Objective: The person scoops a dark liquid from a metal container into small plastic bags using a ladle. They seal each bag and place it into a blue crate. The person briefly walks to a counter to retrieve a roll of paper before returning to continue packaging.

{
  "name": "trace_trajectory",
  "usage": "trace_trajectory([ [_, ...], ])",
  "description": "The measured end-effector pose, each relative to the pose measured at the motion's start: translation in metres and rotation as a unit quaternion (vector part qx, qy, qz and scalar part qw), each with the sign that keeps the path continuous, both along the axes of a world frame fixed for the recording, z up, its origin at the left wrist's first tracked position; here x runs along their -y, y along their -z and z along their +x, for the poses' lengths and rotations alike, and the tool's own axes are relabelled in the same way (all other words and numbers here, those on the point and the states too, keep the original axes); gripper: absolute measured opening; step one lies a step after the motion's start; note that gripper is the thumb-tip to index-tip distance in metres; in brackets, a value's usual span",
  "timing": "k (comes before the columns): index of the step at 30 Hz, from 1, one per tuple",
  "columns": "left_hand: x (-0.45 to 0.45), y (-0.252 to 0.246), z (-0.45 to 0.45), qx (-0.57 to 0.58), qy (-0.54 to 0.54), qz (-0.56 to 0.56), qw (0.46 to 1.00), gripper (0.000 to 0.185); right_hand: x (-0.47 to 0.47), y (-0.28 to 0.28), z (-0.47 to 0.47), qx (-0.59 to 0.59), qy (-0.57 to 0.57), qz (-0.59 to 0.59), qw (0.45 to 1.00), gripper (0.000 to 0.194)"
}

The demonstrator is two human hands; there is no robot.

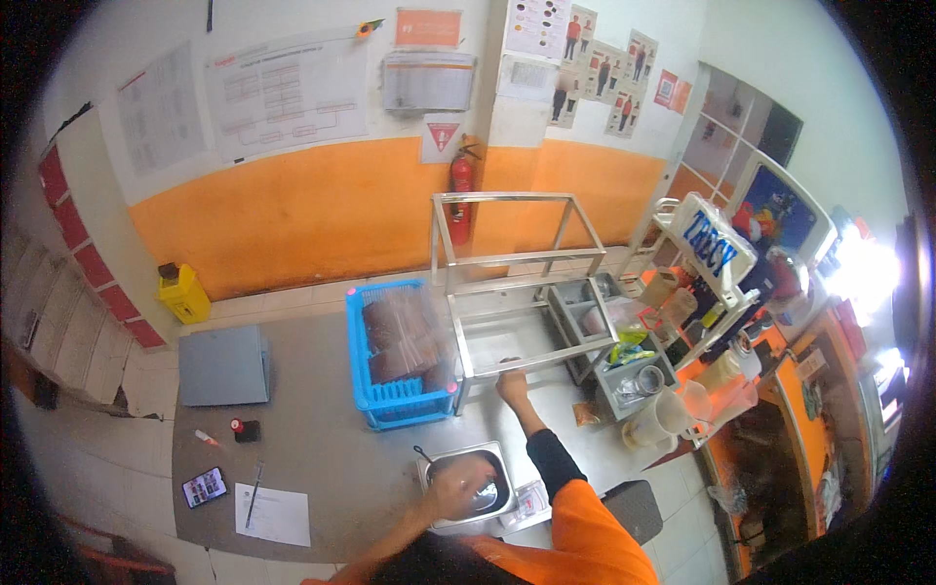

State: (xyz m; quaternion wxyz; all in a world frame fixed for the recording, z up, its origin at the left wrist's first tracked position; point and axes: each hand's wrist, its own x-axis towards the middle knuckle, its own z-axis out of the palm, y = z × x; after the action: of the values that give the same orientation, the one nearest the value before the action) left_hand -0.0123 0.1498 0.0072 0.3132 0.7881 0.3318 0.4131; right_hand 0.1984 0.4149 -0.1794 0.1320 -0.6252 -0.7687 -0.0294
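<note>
Over a stainless steel pan [468, 519] in front of me is my left hand [462, 482], blurred; whether its fingers hold anything cannot be made out. A dark handle of a utensil [422, 453] leans on the pan's far left rim. My right hand [513, 386] reaches forward to the near rail of a steel frame rack [541, 358], its fingers curled. Something small and dark shows just beyond those fingers, too unclear to name. A blue plastic basket [402, 417] left of the rack holds several clear bags of brown contents [398, 329].
Beside the pan lies a small scale [523, 504] with clear plastic on it. Grey bins [607, 380], a small packet [585, 414] and plastic jugs [658, 417] stand to the right. Leftward are a grey binder [224, 365], stamp [246, 430], phone [205, 488] and paper [281, 515] with a pen.
</note>
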Motion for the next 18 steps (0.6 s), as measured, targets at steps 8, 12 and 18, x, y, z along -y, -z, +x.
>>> trace_trajectory([
  [8,0.086,0.102,0.002,0.04,0.145,-0.33,0.932,0.029,-0.087,0.014,-0.03,0.005,0.153,-0.108,0.982,0.024],
  [12,0.079,0.124,0.004,0.046,0.132,-0.495,0.857,0.026,-0.084,0.006,-0.035,0.011,0.128,-0.055,0.99,0.014],
  [18,0.057,0.053,0.002,0.145,-0.052,-0.391,0.908,0.025,-0.036,-0.007,-0.023,-0.55,0.062,0.146,0.82,0.01],
])
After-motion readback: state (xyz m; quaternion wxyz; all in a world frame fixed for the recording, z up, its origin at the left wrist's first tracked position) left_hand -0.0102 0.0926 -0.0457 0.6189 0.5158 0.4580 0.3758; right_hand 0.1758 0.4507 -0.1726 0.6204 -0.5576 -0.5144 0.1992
